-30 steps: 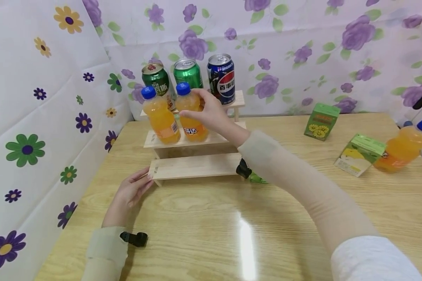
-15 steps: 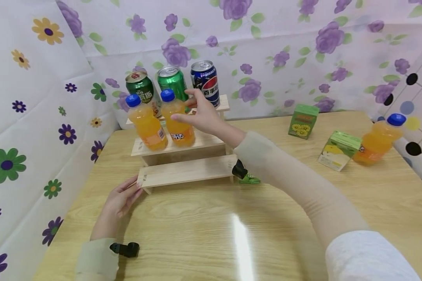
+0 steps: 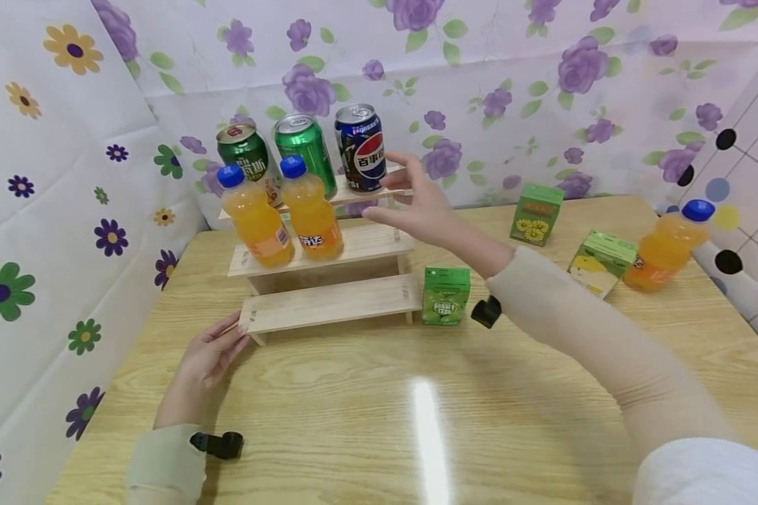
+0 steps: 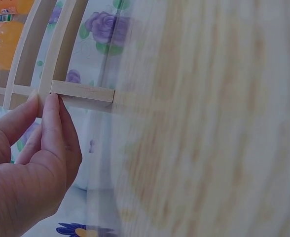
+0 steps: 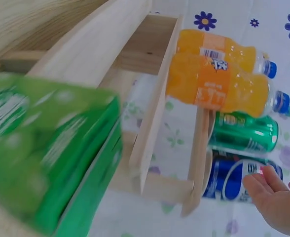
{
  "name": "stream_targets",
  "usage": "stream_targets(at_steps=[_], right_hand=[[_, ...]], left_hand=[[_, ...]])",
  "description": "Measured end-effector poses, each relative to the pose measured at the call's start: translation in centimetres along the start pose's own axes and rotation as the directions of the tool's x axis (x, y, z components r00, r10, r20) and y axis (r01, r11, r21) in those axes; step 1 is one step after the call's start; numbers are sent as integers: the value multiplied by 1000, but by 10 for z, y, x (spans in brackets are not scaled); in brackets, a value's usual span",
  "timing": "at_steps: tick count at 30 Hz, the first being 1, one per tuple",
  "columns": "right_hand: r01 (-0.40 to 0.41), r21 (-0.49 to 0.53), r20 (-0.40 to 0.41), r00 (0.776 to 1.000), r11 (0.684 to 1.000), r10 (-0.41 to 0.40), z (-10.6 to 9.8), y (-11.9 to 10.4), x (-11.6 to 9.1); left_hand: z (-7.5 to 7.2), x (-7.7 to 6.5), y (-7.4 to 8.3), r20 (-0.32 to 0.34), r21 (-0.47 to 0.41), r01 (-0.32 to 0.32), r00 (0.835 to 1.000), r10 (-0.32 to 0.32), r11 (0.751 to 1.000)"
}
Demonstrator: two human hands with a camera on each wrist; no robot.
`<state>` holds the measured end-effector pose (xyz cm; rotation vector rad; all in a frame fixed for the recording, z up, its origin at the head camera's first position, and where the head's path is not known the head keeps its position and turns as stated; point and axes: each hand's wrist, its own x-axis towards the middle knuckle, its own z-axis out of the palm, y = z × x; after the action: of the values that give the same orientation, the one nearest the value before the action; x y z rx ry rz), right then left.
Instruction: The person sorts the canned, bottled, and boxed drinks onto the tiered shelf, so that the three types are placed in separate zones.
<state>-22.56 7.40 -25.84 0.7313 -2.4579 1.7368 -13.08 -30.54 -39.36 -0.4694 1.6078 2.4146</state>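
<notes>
A three-step wooden shelf (image 3: 328, 303) stands on the table. My left hand (image 3: 211, 351) pinches the left end of its lowest board between thumb and fingers, as the left wrist view also shows on the hand (image 4: 31, 168). Two orange soda bottles with blue caps, a left one (image 3: 259, 221) and a right one (image 3: 314, 217), stand upright on the middle step. The top step bears a dark green can (image 3: 246, 154), a bright green can (image 3: 306, 151) and a blue Pepsi can (image 3: 360, 151). My right hand (image 3: 426, 207), fingers spread and holding nothing, is just right of the Pepsi can.
Beside the shelf's right end stands a green drink carton (image 3: 446, 296). Farther right are a green carton with yellow flowers (image 3: 535, 214), a tilted carton with yellow fruit (image 3: 600, 263) and a leaning orange soda bottle (image 3: 669, 245). Patterned cloth walls the back and left.
My right hand has let go of the right orange soda bottle and drawn off to the right. The green carton shows beside the shelf now. The left hand keeps its place on the shelf.
</notes>
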Motion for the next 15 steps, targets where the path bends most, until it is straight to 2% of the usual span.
stream_targets(at_steps=[6,15], right_hand=[[-7,-26,-24,1000,1000,6,-27,9,-22],[-53,-134,-78,996,990,43,-73,23,-56]], left_hand=[[-2,-1,2,9,-19,13,1000,-13,1000],[-2,1,1,29,-6,5,1000,-5,1000]])
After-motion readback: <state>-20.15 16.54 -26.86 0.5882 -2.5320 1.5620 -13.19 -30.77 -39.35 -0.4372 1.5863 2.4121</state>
